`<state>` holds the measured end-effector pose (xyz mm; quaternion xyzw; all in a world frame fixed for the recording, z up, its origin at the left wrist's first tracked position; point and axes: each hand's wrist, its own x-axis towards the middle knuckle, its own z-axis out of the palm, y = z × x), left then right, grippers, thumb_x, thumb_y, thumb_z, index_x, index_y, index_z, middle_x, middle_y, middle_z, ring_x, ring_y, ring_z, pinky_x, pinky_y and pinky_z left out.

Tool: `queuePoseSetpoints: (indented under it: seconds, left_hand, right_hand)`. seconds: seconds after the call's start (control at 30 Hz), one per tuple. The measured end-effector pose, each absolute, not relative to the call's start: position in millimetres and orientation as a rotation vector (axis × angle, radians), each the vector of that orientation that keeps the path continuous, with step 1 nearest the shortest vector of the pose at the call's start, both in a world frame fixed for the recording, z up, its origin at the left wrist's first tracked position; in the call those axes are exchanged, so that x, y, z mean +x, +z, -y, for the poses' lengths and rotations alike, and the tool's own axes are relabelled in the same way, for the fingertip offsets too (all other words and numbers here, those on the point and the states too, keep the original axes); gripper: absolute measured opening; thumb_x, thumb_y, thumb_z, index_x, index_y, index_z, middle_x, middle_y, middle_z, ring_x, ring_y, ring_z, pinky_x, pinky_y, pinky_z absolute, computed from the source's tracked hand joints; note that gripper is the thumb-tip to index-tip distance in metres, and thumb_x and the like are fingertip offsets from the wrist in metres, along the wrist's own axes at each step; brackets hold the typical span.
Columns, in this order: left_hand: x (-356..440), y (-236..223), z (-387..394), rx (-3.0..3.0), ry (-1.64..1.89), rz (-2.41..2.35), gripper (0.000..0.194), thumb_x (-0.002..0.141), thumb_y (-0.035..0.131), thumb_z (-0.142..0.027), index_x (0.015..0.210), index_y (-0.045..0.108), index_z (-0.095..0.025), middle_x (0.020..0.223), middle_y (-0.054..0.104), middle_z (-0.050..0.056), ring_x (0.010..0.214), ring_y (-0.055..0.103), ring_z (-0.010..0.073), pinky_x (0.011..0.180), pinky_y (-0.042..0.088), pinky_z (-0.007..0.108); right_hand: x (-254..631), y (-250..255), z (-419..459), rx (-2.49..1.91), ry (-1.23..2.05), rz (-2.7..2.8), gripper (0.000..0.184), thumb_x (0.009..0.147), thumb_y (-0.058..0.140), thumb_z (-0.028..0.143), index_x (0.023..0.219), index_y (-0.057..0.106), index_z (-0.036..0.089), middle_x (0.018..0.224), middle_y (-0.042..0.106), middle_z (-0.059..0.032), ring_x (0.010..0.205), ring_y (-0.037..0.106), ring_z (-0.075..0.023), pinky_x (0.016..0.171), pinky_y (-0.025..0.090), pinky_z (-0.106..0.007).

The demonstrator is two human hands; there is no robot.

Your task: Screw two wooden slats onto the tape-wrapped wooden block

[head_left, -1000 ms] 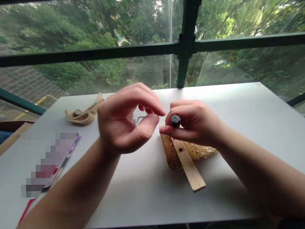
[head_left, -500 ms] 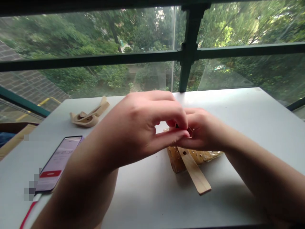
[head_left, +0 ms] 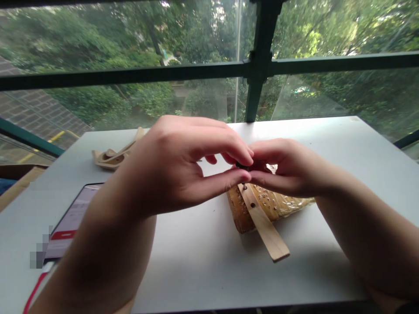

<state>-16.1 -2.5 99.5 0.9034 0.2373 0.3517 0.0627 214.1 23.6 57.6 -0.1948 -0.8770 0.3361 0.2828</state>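
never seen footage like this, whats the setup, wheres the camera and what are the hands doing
There's no robot here, just a person's bare hands. Every picture comes from one camera worn on the head, looking forward and down.

The left hand pinches a small dark knob. The right hand's fingertips meet it there; what they grip is hidden. Below is a flat wooden strip with a hole, crossing what looks like seeded bread in clear wrap.

Also on the white table are a phone and curved wooden pieces, partly hidden by the left arm.
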Motion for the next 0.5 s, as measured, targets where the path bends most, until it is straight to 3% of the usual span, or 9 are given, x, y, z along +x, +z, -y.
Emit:
queuePoseSetpoints:
  seconds: [0.13,0.27,0.5]
  left_hand:
    - [-9.8,91.4,0.9,2.61,1.167,-0.801,0.015,0.077,0.084,-0.037,0.086,0.078,-0.027,0.085,0.076,0.003,0.073,0.074,0.021,0.061,0.062,0.034]
    - [-8.4,88.7,0.0,2.587,1.159,-0.719,0.014,0.078,0.084,-0.029,0.089,0.077,-0.028,0.085,0.077,0.001,0.076,0.075,0.0221,0.064,0.063,0.035]
    - [-12.4,85.4,-2.9,2.571,1.14,-0.634,0.02,0.08,0.079,-0.018,0.095,0.076,-0.03,0.095,0.079,-0.001,0.087,0.077,0.0226,0.075,0.067,0.034]
  right_hand:
    - [213.6,54.1,-26.1,-0.528,0.896,2.326,0.016,0.086,0.073,0.027,0.087,0.063,0.015,0.067,0.044,0.005,0.06,0.038,-0.0079,0.052,0.034,-0.021]
    - [214.5,51.8,-28.1,-0.546,0.934,2.326,0.018,0.085,0.074,0.03,0.088,0.064,0.014,0.068,0.049,0.0044,0.059,0.039,-0.0078,0.05,0.033,-0.021]
    - [217.8,54.7,-30.9,-0.499,0.954,2.424,0.004,0.085,0.065,0.014,0.089,0.064,0.013,0.072,0.057,0.0014,0.065,0.05,-0.01,0.057,0.041,-0.022]
